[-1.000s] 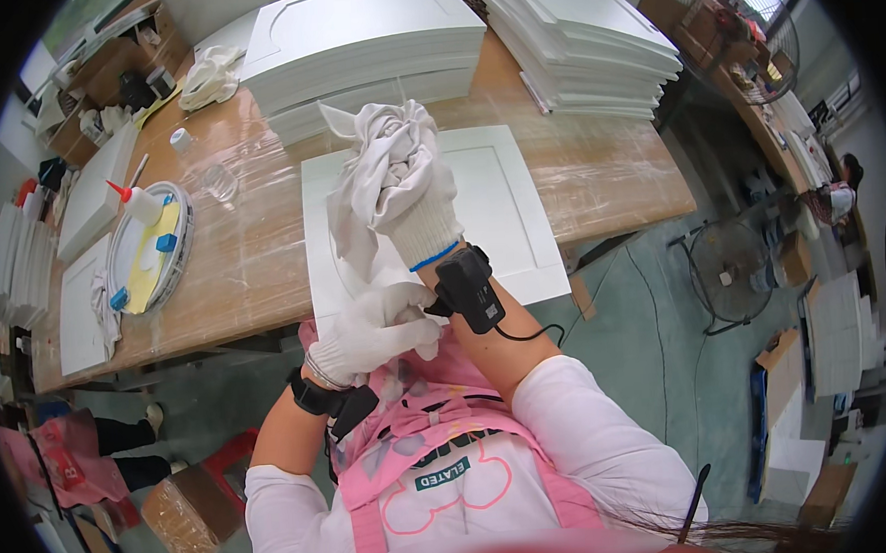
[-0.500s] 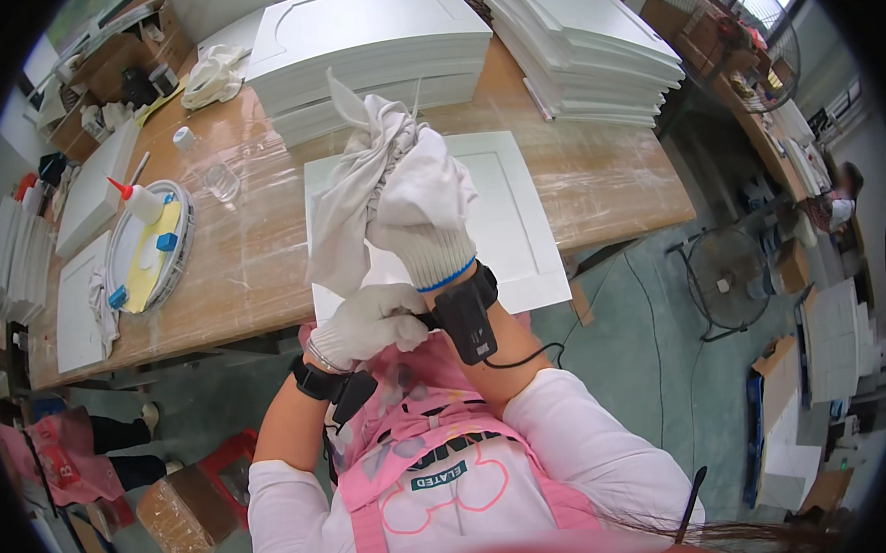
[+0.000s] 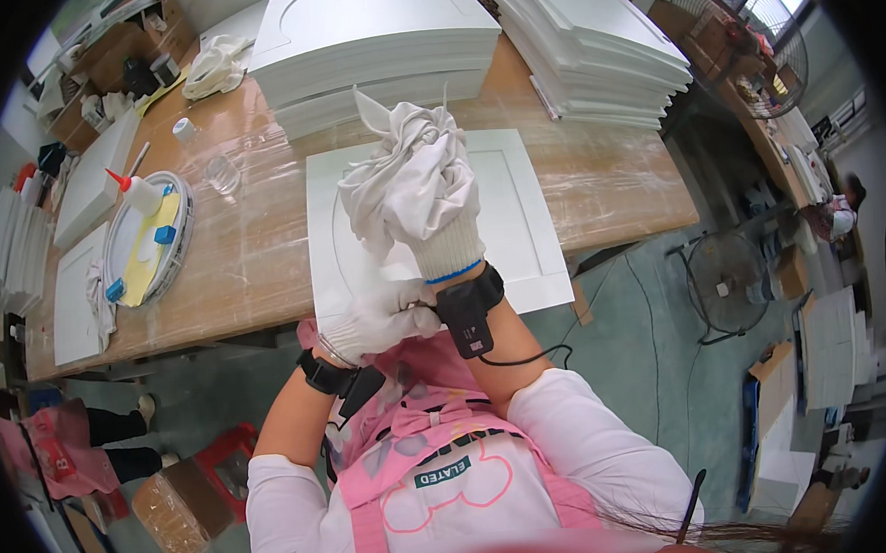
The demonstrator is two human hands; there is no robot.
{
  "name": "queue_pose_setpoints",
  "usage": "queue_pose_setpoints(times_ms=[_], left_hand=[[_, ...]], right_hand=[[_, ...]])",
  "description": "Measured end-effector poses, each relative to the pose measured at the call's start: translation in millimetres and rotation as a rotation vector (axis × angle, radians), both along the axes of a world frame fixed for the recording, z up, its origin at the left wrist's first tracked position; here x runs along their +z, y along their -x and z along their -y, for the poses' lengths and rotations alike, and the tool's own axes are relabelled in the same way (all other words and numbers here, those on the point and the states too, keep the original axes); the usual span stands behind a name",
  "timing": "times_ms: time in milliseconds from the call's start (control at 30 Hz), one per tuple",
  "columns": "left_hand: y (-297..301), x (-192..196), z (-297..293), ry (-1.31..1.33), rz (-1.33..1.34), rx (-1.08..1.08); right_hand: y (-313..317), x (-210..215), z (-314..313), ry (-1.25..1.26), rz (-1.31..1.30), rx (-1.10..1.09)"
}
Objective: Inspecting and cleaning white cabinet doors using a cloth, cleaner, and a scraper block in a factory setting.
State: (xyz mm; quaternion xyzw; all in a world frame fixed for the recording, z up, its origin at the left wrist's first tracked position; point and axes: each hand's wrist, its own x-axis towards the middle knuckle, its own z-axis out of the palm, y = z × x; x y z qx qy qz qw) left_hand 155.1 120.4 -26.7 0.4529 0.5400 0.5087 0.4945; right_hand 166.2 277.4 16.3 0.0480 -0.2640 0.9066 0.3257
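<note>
A bunched white cloth (image 3: 408, 183) is gathered in my gloved right hand (image 3: 449, 246), over the white panel (image 3: 519, 202) lying on the table in front of me. The cloth covers most of the fingers of that hand. Two pointed corners of the fabric stick up at its far end. My left hand (image 3: 380, 320), also in a white glove, is closed beside my right wrist at the panel's front edge. Its thumb and fingers touch or lie close to the black wrist device (image 3: 470, 313); whether they grip anything is hidden.
White panel stacks (image 3: 376, 40) (image 3: 591, 48) stand at the table's back. To the left are a round tray (image 3: 192, 225) with a red-tipped bottle (image 3: 138, 195), and a clear bottle (image 3: 222, 175). A floor fan (image 3: 721, 287) stands right. Another person (image 3: 66, 446) is at lower left.
The cloth, which hung down on the left side, is now bunched more tightly around my right hand. My left hand has shifted slightly rightward, closer against the right wrist.
</note>
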Motion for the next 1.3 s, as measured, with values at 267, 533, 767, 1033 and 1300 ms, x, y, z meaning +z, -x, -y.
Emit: queue_pose_setpoints(times_ms=[267, 533, 767, 1033, 1300], left_hand=[[30.9, -7.8, 19.4, -0.215, 0.213, 0.218], [97.9, 12.4, 59.2, -0.893, 1.162, 0.614], [112.5, 58.7, 78.7, -1.097, 1.081, 0.672], [121.7, 109.2, 66.5, -1.321, 1.257, 0.542], [118.6, 131.3, 35.9, -1.306, 1.248, 0.562]], right_hand=[[-15.0, 4.1, -22.5, 0.01, -0.234, 0.263], [-8.3, -29.0, -54.6, 0.052, -0.019, 0.488], [8.7, -29.3, -62.5, -0.56, 0.438, 0.183], [-25.6, 44.1, 48.3, -1.053, 0.478, 0.497], [-16.5, 34.2, 102.1, -1.387, 0.028, 0.028]])
